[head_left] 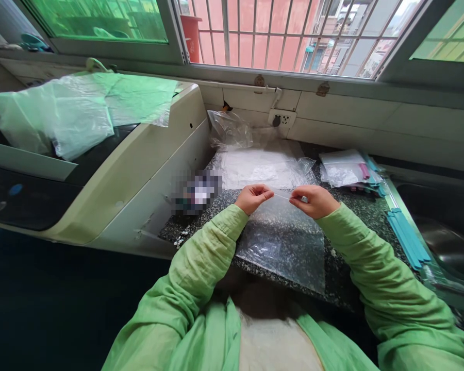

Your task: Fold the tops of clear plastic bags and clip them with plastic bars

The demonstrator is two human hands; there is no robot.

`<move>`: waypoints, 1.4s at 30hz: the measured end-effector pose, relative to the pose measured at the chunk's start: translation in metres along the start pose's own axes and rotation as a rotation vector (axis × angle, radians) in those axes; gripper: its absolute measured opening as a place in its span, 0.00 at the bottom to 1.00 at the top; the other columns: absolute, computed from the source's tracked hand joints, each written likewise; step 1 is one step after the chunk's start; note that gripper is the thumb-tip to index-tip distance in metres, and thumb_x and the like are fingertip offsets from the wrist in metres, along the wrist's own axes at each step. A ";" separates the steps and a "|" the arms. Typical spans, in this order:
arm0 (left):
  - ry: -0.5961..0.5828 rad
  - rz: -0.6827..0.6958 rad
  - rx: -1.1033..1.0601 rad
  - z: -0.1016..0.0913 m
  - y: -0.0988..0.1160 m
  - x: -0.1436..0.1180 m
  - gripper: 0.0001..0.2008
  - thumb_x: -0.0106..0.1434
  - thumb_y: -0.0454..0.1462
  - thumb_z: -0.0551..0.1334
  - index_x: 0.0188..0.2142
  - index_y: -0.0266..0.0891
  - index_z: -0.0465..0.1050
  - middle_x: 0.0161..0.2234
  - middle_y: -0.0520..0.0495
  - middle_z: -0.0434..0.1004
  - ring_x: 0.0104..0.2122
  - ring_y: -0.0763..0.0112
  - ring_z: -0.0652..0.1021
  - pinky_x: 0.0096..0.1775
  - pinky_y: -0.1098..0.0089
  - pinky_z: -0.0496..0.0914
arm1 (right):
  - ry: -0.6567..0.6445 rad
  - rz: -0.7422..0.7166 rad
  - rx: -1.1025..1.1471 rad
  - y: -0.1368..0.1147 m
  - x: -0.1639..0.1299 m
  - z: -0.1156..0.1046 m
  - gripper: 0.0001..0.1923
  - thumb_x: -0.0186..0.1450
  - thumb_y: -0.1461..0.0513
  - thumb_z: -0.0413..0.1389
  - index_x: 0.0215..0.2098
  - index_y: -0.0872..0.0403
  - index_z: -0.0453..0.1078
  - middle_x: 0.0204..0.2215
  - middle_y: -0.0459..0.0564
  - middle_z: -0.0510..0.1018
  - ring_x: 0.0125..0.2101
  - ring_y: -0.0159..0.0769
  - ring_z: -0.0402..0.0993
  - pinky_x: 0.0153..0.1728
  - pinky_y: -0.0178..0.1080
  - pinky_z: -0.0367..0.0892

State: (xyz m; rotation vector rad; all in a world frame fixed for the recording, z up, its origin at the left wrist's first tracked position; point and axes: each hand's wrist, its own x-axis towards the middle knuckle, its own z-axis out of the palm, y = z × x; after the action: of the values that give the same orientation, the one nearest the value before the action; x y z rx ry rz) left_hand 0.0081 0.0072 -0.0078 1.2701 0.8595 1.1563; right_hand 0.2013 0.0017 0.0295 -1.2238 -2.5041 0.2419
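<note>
Speckled dark tabletop [348,216] below a barred window. Item: clear plastic bag [284,242], flat, transparent, glossy. Its top edge is pinched between left hand [253,197] and right hand [313,201], both closed on it; that edge runs from hand to hand, the body lying nearer than both, over the tabletop edge. Both hands equally near.

left hand [254,198]: pinched | right hand [313,201]: pinched, apparently | arms bent inward

Speckled granite counter [344,281] under plastic bags [261,167]
</note>
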 end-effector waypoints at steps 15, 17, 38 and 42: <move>-0.006 -0.015 -0.024 0.001 0.000 0.000 0.19 0.36 0.47 0.68 0.17 0.32 0.69 0.17 0.54 0.66 0.21 0.80 0.64 0.26 0.74 0.60 | 0.019 0.020 0.002 0.000 0.000 0.001 0.09 0.55 0.60 0.50 0.21 0.55 0.67 0.19 0.47 0.72 0.21 0.29 0.65 0.25 0.33 0.59; -0.010 -0.017 -0.023 0.001 0.001 0.000 0.19 0.36 0.47 0.68 0.17 0.33 0.69 0.17 0.54 0.66 0.21 0.80 0.64 0.26 0.74 0.59 | 0.022 0.016 0.009 0.001 0.001 0.001 0.09 0.55 0.60 0.50 0.21 0.55 0.68 0.19 0.47 0.72 0.21 0.29 0.65 0.25 0.33 0.59; -0.060 -0.042 -0.011 0.001 0.003 -0.003 0.20 0.37 0.49 0.67 0.18 0.32 0.71 0.16 0.52 0.67 0.20 0.80 0.65 0.25 0.75 0.59 | -0.059 0.017 0.118 0.001 -0.002 -0.008 0.10 0.55 0.59 0.51 0.21 0.55 0.68 0.18 0.47 0.72 0.20 0.29 0.64 0.24 0.33 0.59; -0.054 -0.019 -0.011 0.000 0.002 -0.002 0.19 0.38 0.48 0.67 0.18 0.33 0.70 0.17 0.52 0.68 0.21 0.79 0.66 0.26 0.74 0.60 | -0.025 0.026 0.171 -0.002 -0.001 -0.004 0.09 0.55 0.59 0.51 0.22 0.56 0.68 0.19 0.48 0.73 0.22 0.30 0.66 0.26 0.33 0.61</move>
State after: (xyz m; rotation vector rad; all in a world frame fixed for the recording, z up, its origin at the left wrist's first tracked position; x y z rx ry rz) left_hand 0.0070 0.0058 -0.0064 1.2754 0.8229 1.1058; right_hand 0.2022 0.0003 0.0339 -1.1916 -2.4321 0.4703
